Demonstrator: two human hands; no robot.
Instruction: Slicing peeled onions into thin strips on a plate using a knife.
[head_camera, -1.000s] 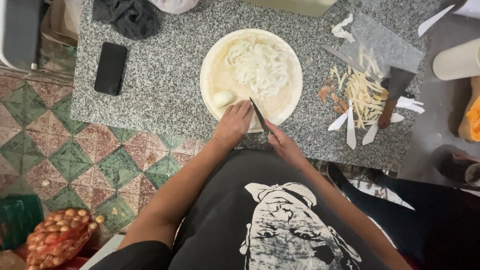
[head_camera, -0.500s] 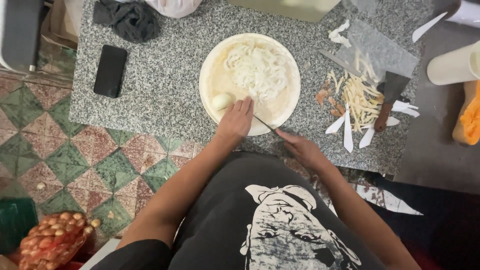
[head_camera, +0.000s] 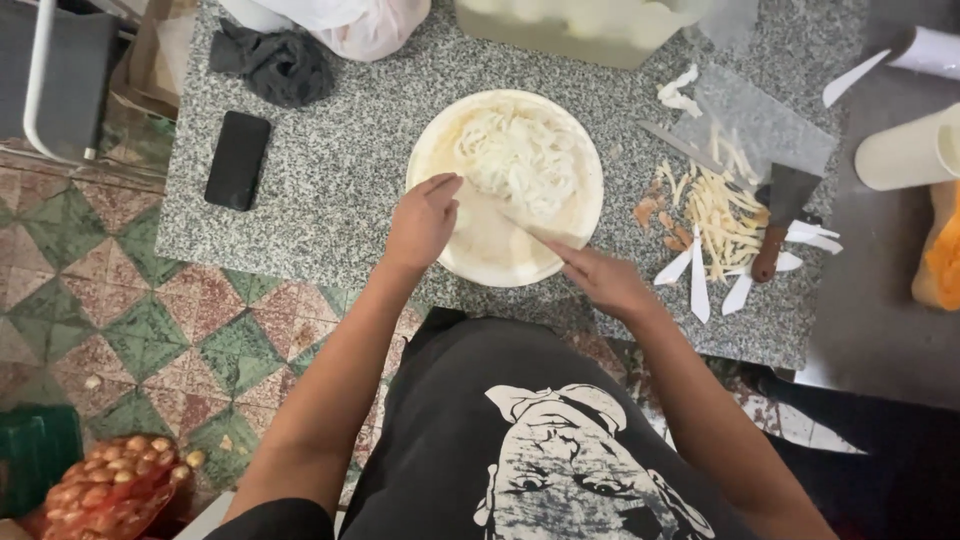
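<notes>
A round, shallow cream-coloured bowl (head_camera: 578, 215) sits on the speckled grey granite counter (head_camera: 340, 180), just in front of the person. Inside it, a heap of pale white shredded strips (head_camera: 520, 160) fills the far half, while the near half shows bare bowl. The left hand (head_camera: 422, 222) rests curled over the bowl's near-left rim; whether it grips anything underneath cannot be told. The right hand (head_camera: 600, 280) is closed around the handle of a thin-bladed knife (head_camera: 530, 232), whose blade lies flat across the bowl's near side, pointing toward the left hand.
</notes>
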